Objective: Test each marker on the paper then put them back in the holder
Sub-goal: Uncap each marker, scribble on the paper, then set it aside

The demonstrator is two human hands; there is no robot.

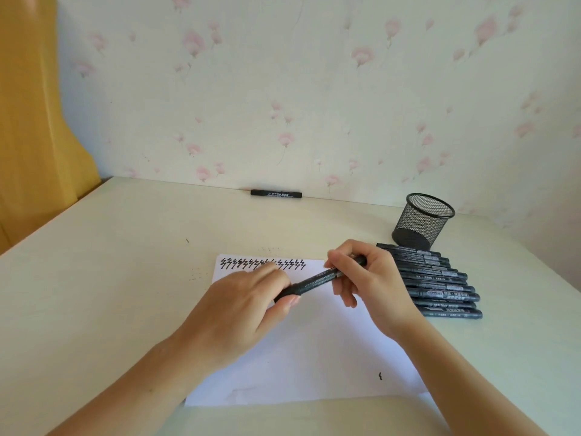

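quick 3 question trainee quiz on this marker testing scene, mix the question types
1. True or false: the mesh holder has markers standing in it.
2. Which hands grip the marker over the paper? A) left only B) right only C) both
3. Fill in: a lone marker lies at the table's far edge against the ____.

Key: 1 false, it looks empty and the marker row lies beside it. 2 C, left hand and right hand. 3 wall.

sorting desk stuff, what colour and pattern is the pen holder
Black, open wire mesh holder, seen in the head view, standing near the wall.
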